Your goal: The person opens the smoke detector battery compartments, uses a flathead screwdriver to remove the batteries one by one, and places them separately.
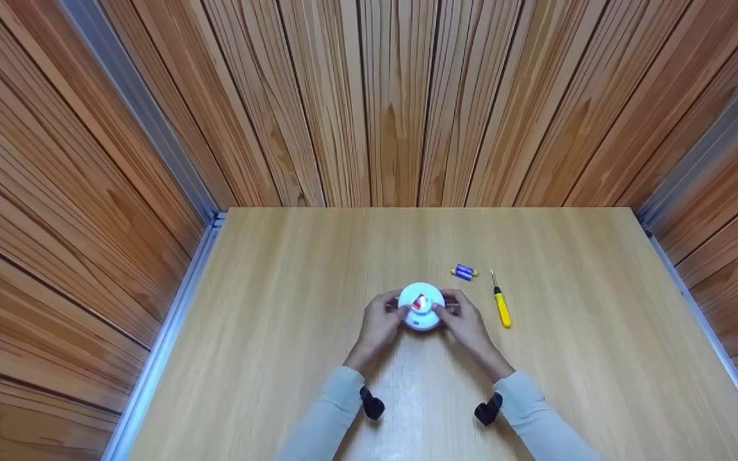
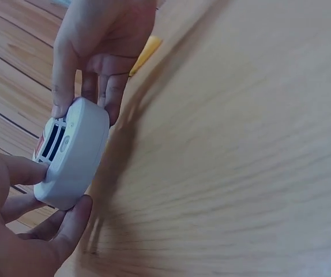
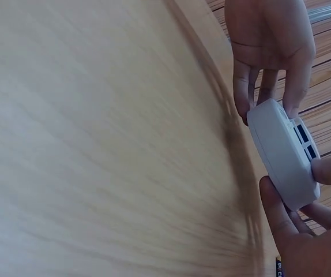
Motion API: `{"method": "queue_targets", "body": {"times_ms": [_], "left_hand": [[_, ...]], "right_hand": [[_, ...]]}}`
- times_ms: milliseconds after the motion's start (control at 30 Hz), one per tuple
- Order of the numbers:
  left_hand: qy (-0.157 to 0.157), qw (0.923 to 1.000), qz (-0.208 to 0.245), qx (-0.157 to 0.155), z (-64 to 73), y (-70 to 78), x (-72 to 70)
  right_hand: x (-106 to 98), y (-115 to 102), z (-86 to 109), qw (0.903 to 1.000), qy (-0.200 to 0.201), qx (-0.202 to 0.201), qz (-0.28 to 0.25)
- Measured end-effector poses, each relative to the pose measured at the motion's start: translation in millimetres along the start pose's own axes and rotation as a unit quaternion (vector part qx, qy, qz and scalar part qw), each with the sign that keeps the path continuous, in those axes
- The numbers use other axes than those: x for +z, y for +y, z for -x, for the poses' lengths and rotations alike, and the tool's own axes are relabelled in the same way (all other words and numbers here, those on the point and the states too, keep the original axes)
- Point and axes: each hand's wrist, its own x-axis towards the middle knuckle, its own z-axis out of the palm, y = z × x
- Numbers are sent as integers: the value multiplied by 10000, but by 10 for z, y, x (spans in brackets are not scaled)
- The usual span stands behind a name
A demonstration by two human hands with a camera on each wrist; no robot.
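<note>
A round white smoke detector (image 1: 421, 320) with a red mark on its raised, slotted centre is held up between both hands. My left hand (image 1: 382, 320) grips its left edge, thumb on the top face and fingers underneath. On the opposite edge my right hand (image 1: 467, 322) grips it the same way. In the left wrist view the detector (image 2: 82, 158) stands tilted, its dark side slots showing. From the right wrist, its smooth side wall (image 3: 278, 156) shows between the two sets of fingers. The underside is hidden in the head view.
Two purple batteries (image 1: 464, 272) with yellow ends lie on the table (image 1: 279, 288) beyond the right hand. To their right lies a screwdriver (image 1: 501, 307) with a yellow handle. Wood-panelled walls (image 1: 394, 102) enclose the back and sides, with metal rails (image 1: 164, 333) along the table's side edges.
</note>
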Motion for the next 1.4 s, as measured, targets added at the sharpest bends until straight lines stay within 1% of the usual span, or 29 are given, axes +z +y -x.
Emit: {"method": "queue_targets", "body": {"times_ms": [100, 233, 333, 400, 633, 700, 800, 933, 1167, 1400], "left_hand": [[13, 9994, -322, 93, 7, -18, 10], [5, 9986, -519, -23, 11, -36, 27], [34, 9983, -565, -100, 6, -39, 42], [63, 9981, -610, -87, 1, -40, 50], [104, 9950, -995, 73, 15, -44, 55], [128, 9947, -1015, 125, 20, -50, 51], [119, 9948, -994, 177, 20, -65, 44], [53, 9955, -936, 103, 19, -67, 42], [65, 9961, -880, -35, 15, -65, 50], [13, 9958, -911, -129, 19, -56, 39]], "right_hand": [[20, 21, 7, 9998, 64, 94, 165], [41, 43, 19, 9994, 197, 94, 281], [50, 58, 22, 9986, 332, -79, 401], [57, 64, 23, 9980, 394, -166, 462], [80, 77, 27, 9978, 405, -168, 493], [83, 78, 27, 9972, 417, -243, 572], [87, 78, 24, 9964, 426, -252, 695], [88, 76, 29, 9965, 368, -108, 747], [89, 81, 32, 9963, 466, -205, 695], [87, 80, 26, 9959, 486, -183, 737]]}}
